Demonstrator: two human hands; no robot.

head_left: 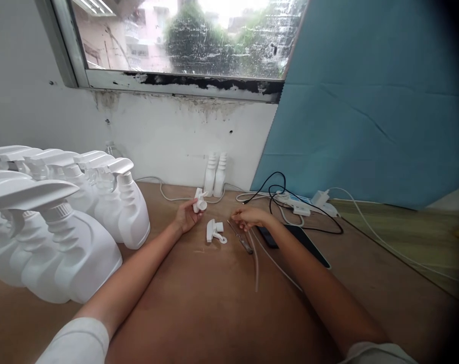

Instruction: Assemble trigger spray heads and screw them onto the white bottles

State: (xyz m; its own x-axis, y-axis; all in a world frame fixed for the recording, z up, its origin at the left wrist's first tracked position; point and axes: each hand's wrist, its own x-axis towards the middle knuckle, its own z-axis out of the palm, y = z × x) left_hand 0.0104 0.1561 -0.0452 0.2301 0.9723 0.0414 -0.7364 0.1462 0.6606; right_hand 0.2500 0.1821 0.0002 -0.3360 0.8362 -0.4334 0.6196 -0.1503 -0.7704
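Note:
My left hand [187, 216] pinches a white spray trigger head [200, 200], held a little above the brown table. A second white trigger head [215, 231] lies on the tabletop between my two hands. My right hand [250, 217] is closed around a thin, pale plastic tube [256, 263], which hangs from the fingers toward me. Just left of the tube, a slim metal tool [242, 241], perhaps scissors or snips, rests on the table; its far end lies near my right fingertips.
Several white spray bottles [132, 212] with trigger heads crowd the left side. Two white bottles [220, 174] without triggers stand against the wall. Behind my right hand are black cables [282, 187] and a power strip [313, 202]. A dark tablet-like device [305, 242] lies under my right forearm.

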